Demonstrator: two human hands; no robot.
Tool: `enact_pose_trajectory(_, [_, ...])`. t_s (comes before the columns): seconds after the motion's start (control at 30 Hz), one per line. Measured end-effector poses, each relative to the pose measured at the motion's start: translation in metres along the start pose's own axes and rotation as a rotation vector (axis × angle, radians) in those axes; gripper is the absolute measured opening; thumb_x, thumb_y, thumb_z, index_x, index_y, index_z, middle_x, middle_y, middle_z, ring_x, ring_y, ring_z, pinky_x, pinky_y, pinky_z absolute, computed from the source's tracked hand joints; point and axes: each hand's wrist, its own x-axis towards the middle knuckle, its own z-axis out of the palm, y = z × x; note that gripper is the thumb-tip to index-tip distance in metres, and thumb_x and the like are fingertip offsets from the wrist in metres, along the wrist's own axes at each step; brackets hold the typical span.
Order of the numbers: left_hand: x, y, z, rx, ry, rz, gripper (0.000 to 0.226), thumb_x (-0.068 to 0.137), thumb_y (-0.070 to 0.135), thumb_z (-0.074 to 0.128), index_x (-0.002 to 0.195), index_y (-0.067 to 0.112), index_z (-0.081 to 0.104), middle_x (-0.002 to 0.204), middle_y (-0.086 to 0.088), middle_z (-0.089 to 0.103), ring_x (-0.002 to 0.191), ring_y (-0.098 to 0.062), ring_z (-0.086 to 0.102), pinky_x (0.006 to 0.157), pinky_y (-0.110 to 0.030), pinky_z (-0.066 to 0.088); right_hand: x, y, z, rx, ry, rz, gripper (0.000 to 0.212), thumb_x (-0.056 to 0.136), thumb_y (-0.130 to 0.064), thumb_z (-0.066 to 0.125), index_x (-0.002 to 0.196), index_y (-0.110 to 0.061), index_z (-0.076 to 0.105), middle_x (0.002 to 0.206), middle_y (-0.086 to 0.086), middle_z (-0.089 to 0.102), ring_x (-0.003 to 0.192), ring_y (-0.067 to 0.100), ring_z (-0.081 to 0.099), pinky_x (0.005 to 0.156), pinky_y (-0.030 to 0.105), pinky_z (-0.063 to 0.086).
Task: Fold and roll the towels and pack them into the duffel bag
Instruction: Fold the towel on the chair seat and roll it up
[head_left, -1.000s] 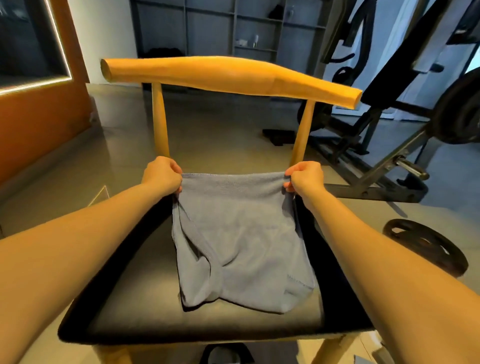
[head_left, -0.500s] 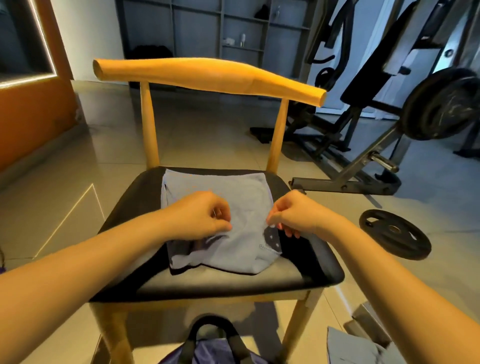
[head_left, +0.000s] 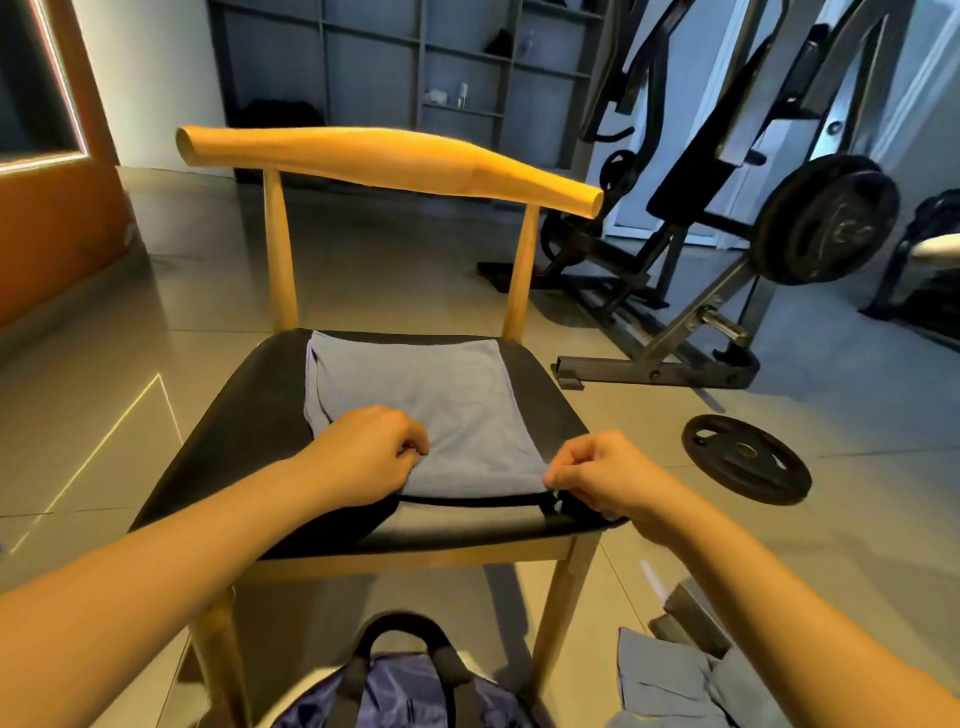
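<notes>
1. Where the towel (head_left: 415, 405) lies folded flat on the chair seat (head_left: 234, 431), its near edge meets both hands. The left hand (head_left: 363, 449) covers the near-left corner and the right hand (head_left: 597, 470) sits at the near-right corner, just over the seat's front rim.
2. The towel is grey-blue with a fine matte pile and is roughly square. A doubled layer shows along its left side, and its far edge nearly reaches the back of the seat.
3. The seat is black, smooth and padded, with rounded corners. The chair frame (head_left: 384, 161) is pale yellow wood, a curved top rail on two slim round posts.
4. Left hand: knuckles up, fingers curled, thumb against forefinger, pinching the fabric. The forearm enters from lower left.
5. Right hand: fingers curled, thumb and forefinger nipping the towel's corner. The forearm enters from lower right.
6. The duffel bag (head_left: 410, 696), glossy purple-blue fabric with black looped handles, stands on the floor before the chair, between the forearms.
7. Loose towels (head_left: 670, 686) of the same grey-blue lie crumpled on the tiled floor near the chair's front right leg.
8. A black weight plate (head_left: 745, 465) lies flat on the floor to the right of the chair.
</notes>
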Motion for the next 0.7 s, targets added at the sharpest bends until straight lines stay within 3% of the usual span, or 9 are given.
enact_pose_trajectory(0.13, [-0.009, 0.000, 0.003, 0.027, 0.024, 0.055, 0.025, 0.098, 0.024, 0.058, 0.117, 0.028, 0.074, 0.116, 0.011, 0.070, 0.104, -0.012, 0.063, 0.091, -0.034, 0.053, -0.003, 0.008, 0.001, 0.066, -0.118, 0.086, 0.028, 0.092, -0.031, 0.072, 0.075, -0.010, 0.069, 0.061, 0.006, 0.055, 0.050, 0.011, 0.044, 0.046, 0.019, 0.036])
enact_pose_trajectory(0.23, [-0.013, -0.001, 0.004, 0.011, 0.052, 0.073, 0.026, 0.099, 0.024, 0.057, 0.120, 0.027, 0.073, 0.118, 0.011, 0.069, 0.106, -0.011, 0.062, 0.092, -0.031, 0.053, 0.007, 0.001, 0.021, 0.073, -0.009, 0.050, 0.035, 0.090, -0.041, 0.073, 0.075, -0.010, 0.069, 0.055, 0.003, 0.057, 0.049, 0.011, 0.047, 0.048, 0.022, 0.040])
enact_pose_trajectory(0.33, [-0.015, 0.000, 0.006, 0.006, 0.076, 0.087, 0.026, 0.101, 0.026, 0.057, 0.122, 0.027, 0.073, 0.119, 0.011, 0.068, 0.108, -0.010, 0.062, 0.093, -0.026, 0.051, 0.014, -0.003, 0.036, 0.020, 0.084, 0.028, 0.034, 0.093, -0.035, 0.071, 0.084, -0.002, 0.074, 0.058, 0.004, 0.058, 0.050, 0.011, 0.050, 0.052, 0.023, 0.043])
enact_pose_trajectory(0.47, [-0.016, -0.001, 0.006, -0.002, 0.078, 0.088, 0.026, 0.102, 0.029, 0.057, 0.122, 0.027, 0.072, 0.121, 0.012, 0.068, 0.108, -0.009, 0.062, 0.093, -0.027, 0.052, 0.009, 0.001, 0.028, 0.098, 0.094, 0.054, 0.021, 0.095, -0.022, 0.068, 0.079, -0.008, 0.069, 0.056, 0.003, 0.054, 0.052, 0.013, 0.046, 0.047, 0.022, 0.038])
enact_pose_trajectory(0.6, [-0.016, -0.001, 0.008, 0.002, 0.092, 0.083, 0.026, 0.102, 0.032, 0.056, 0.123, 0.028, 0.072, 0.122, 0.013, 0.068, 0.109, -0.008, 0.061, 0.091, -0.024, 0.051, 0.002, 0.012, 0.014, 0.094, 0.040, 0.114, 0.017, 0.092, -0.014, 0.068, 0.078, -0.005, 0.070, 0.059, 0.006, 0.055, 0.052, 0.013, 0.046, 0.046, 0.020, 0.037])
enact_pose_trajectory(0.7, [-0.017, 0.000, 0.010, -0.009, 0.115, 0.077, 0.026, 0.102, 0.031, 0.056, 0.123, 0.027, 0.072, 0.121, 0.012, 0.068, 0.109, -0.008, 0.062, 0.091, -0.025, 0.051, 0.001, 0.013, 0.020, 0.062, -0.048, 0.124, 0.028, 0.095, -0.023, 0.068, 0.074, -0.005, 0.068, 0.057, 0.006, 0.058, 0.044, 0.009, 0.044, 0.044, 0.019, 0.036])
